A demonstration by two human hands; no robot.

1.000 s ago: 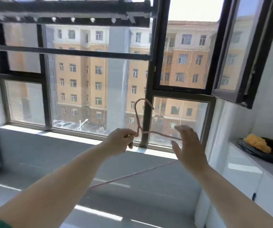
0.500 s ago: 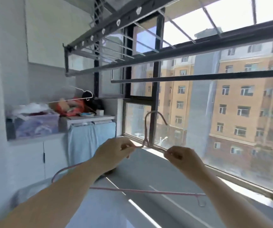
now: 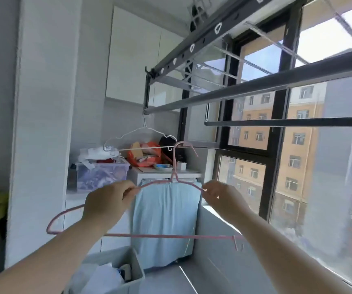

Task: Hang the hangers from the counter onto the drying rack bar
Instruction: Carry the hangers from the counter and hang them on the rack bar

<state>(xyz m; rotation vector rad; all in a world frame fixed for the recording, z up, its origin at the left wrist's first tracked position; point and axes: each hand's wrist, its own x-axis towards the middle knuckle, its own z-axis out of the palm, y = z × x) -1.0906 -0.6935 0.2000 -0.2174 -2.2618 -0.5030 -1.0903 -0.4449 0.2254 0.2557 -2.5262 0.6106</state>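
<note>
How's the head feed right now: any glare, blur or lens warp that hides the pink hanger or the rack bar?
Head view: sky behind the window is blown out, leaving the rack bar dark but clearly outlined; wide-angle warp bows the wall edges; the picture is soft overall, yet the pink hanger, thin, reads clearly between left hand and right hand.

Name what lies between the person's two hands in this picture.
In the head view, the left hand and right hand pinch the pink hanger; its neck and hook rise between them.

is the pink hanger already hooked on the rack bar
No, the pink hanger is held below the drying rack bar by the left hand and right hand.
</note>
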